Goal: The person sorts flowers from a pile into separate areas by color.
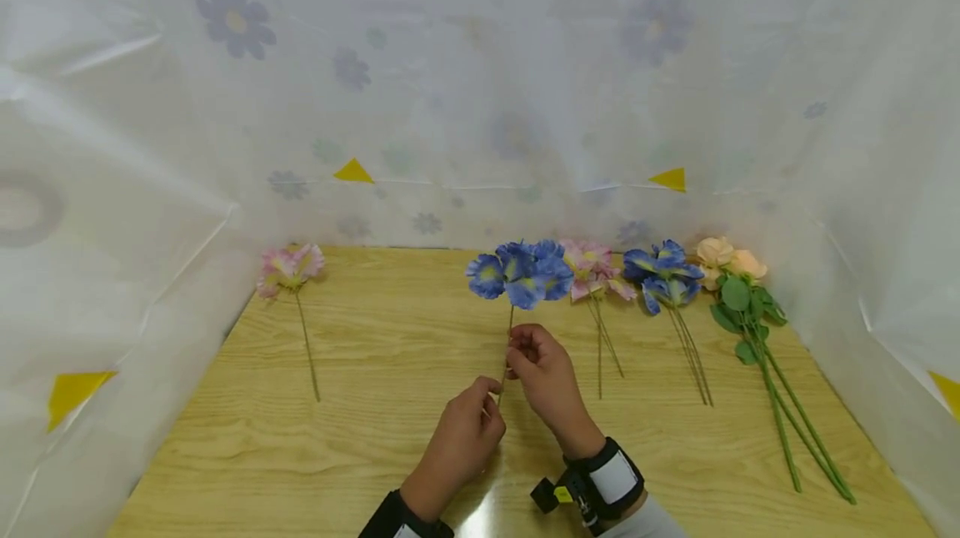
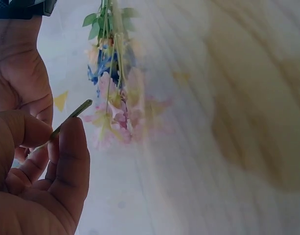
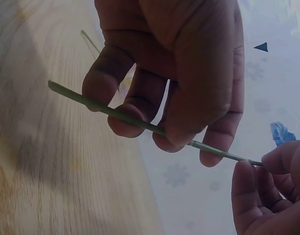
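Observation:
An artificial blue flower (image 1: 519, 273) with yellow-marked petals stands upright over the table, held by its thin stem (image 1: 512, 319). In the head view my right hand (image 1: 543, 375) pinches the stem below the bloom. Just lower on it, my left hand (image 1: 463, 434) pinches near the bottom. The left wrist view shows the stem's cut end (image 2: 81, 108) poking out past thumb and finger. Fingers of both hands meet the green stem (image 3: 74, 95) in the right wrist view, where most of the bloom is hidden.
On the wooden table (image 1: 375, 455), a pink flower (image 1: 291, 269) lies at the left. At the right lie pink flowers (image 1: 590, 267), blue flowers (image 1: 666, 275) and peach roses (image 1: 716, 252) with long green stems. White patterned sheeting (image 1: 480, 104) surrounds the back and sides.

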Tool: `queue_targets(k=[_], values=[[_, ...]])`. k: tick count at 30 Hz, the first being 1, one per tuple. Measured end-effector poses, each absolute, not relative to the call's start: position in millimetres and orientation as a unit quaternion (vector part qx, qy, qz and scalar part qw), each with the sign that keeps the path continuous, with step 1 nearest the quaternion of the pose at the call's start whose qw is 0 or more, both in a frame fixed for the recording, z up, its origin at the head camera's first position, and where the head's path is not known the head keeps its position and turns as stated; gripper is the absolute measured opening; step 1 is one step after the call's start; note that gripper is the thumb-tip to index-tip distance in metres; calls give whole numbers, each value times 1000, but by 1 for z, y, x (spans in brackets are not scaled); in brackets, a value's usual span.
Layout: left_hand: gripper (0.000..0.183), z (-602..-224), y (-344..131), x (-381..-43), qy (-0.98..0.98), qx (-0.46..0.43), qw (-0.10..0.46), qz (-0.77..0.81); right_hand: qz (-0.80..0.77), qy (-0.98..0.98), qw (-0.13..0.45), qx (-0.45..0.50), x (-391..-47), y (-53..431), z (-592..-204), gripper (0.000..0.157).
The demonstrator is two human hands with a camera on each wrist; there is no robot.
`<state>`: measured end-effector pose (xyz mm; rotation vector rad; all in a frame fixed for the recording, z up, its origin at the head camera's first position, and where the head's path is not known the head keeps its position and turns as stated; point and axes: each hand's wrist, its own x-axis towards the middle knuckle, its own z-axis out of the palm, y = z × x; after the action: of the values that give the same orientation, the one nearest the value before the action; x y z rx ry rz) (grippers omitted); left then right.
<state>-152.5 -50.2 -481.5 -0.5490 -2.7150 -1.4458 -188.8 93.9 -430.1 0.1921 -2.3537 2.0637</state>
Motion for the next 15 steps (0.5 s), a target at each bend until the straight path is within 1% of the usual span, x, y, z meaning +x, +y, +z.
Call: queue_targets(k=[4, 7, 12, 15], values=[[33, -484, -55, -153, -867, -166, -10, -469, 642, -765, 17, 50, -192, 100, -431, 21], [38, -486, -64, -155, -872, -148, -14, -466, 627, -777, 39, 24, -204, 119, -439, 22], [39, -487, -93, -159, -883, -107, 3, -457, 571, -816, 80, -34, -238, 182, -456, 27], [39, -484, -116, -161, -888, -75, 12, -453, 507, -854, 99, -64, -257, 227, -454, 31]])
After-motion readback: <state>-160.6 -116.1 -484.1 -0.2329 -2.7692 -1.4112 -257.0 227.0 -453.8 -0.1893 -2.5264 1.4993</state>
